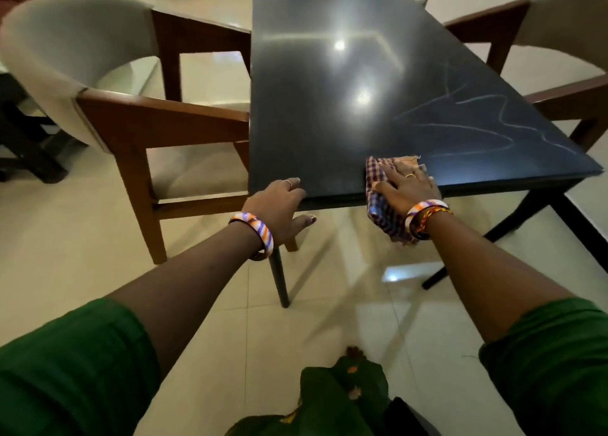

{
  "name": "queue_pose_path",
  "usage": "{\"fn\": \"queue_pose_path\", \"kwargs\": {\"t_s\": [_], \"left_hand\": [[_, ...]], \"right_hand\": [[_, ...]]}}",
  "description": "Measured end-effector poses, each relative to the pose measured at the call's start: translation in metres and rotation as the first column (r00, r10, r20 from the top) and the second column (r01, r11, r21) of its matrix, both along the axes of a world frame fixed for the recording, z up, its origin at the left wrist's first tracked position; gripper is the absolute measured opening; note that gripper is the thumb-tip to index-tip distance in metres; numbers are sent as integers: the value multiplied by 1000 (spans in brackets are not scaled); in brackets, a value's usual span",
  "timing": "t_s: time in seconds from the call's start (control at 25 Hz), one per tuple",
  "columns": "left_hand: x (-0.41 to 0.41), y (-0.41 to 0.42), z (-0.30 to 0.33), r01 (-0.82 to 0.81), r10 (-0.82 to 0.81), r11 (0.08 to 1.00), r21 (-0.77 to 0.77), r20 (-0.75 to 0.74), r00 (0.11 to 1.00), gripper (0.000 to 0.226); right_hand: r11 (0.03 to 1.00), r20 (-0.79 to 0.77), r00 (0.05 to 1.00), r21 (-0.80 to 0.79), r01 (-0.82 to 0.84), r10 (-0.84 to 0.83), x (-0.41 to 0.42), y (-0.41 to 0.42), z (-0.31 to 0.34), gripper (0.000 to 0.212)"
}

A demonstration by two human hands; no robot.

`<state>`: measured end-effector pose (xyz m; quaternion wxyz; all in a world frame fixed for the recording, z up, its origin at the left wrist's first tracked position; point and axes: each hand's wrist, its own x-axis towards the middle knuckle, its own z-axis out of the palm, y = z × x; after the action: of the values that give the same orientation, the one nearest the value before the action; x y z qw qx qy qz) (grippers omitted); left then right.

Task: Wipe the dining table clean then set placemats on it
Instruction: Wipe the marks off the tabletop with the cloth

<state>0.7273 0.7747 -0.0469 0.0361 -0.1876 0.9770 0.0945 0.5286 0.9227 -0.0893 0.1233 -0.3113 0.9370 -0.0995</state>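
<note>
A dark glossy dining table (329, 83) stretches away from me, with pale wavy streaks on its right part. My right hand (409, 187) lies flat on a purple checked cloth (378, 179) at the near edge; part of the cloth hangs down over that edge. My left hand (279, 205) grips the near edge of the table to the left, fingers on top and thumb underneath. No placemats are in view.
A wooden chair with a grey curved back (98, 83) stands close against the table's left side. Another such chair (559, 57) stands at the right side. Black table legs (279, 281) reach down to a shiny tiled floor.
</note>
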Motion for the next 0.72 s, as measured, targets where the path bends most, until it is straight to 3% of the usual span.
{"fn": "queue_pose_path", "kwargs": {"t_s": [0.16, 0.32, 0.52, 0.72], "left_hand": [[-55, 17, -11, 50, -50, 999, -11, 17, 999, 56], [-138, 39, -20, 24, -21, 999, 35, -71, 997, 55], [-249, 58, -31, -226, 248, 958, 175, -118, 961, 47], [-295, 33, -47, -484, 513, 856, 184, -180, 839, 40]], "right_hand": [[996, 12, 997, -20, 82, -82, -48, 46, 1, 56], [983, -41, 982, -20, 184, -185, -106, 83, -3, 56], [940, -107, 937, 48, 339, -333, -182, 116, -1, 57], [913, -188, 903, 65, 404, -386, -231, 85, -6, 62]]}}
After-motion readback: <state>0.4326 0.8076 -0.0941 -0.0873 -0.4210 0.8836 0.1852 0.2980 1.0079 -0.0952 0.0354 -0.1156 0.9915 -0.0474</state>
